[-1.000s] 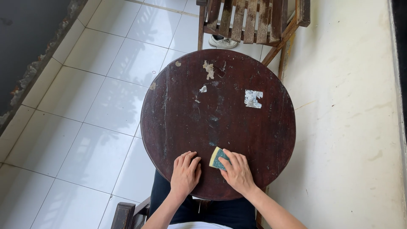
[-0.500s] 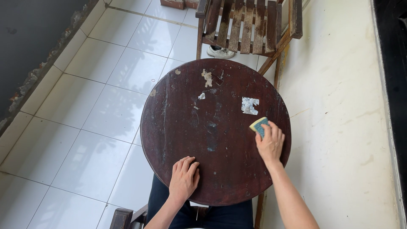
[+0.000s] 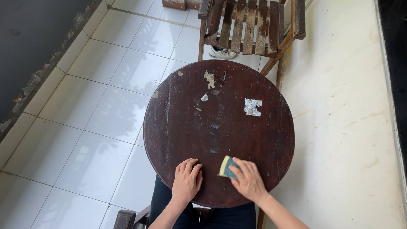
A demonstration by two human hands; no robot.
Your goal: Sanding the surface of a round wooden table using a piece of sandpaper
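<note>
Fingers point(image 3: 237, 166) of your right hand point(image 3: 249, 181) press flat on the yellow-and-teal sponge point(image 3: 226, 167) at the round dark counter's point(image 3: 169, 127) near edge; your left hand point(image 3: 186, 181) rests spread beside it. You're mid-scrub; the next stroke calls for reaching toward the far white patch point(image 3: 252, 107).

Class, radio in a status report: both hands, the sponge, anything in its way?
Left hand flat on round table. Right hand presses sponge at near edge. Nothing blocking.

Round dark wooden table point(image 3: 178, 127) on white tiles — sponge point(image 3: 226, 166) and both hands rest on it.
</note>
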